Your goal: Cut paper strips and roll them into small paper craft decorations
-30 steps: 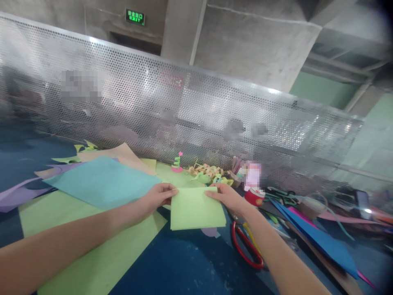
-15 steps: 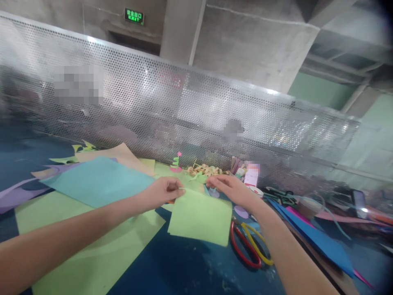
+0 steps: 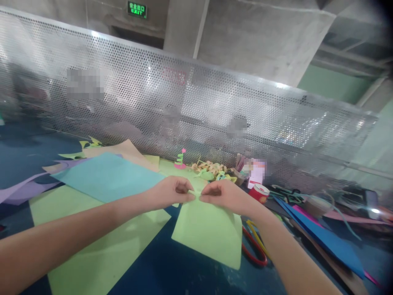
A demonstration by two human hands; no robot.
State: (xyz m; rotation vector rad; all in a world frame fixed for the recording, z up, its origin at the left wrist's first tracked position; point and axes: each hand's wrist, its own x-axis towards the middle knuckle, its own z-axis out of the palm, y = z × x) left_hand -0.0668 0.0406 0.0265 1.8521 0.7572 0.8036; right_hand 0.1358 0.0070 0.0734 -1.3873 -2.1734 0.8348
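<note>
Green paper (image 3: 207,235) hangs just above the blue table (image 3: 156,268), its upper edge pinched by thumb and fingers of both left hand (image 3: 176,191) and right hand (image 3: 223,195), fingertips nearly meeting. No cut shows; scissors (image 3: 259,263) lie unheld beside it. Whether it's folded, I can't tell.

Approach from the near side: a bare strip of blue tabletop (image 3: 153,274) runs between the large green sheet (image 3: 92,250) and the green paper (image 3: 211,237) held by the left hand (image 3: 173,191) and right hand (image 3: 224,196). The fingertips leave only a narrow gap. Scissors (image 3: 258,262) obstruct the space between paper and right forearm. Behind the hands, curled paper strips (image 3: 211,167) and a red roll (image 3: 258,195) restrict passage; a perforated metal screen (image 3: 208,110) closes the far side.
</note>
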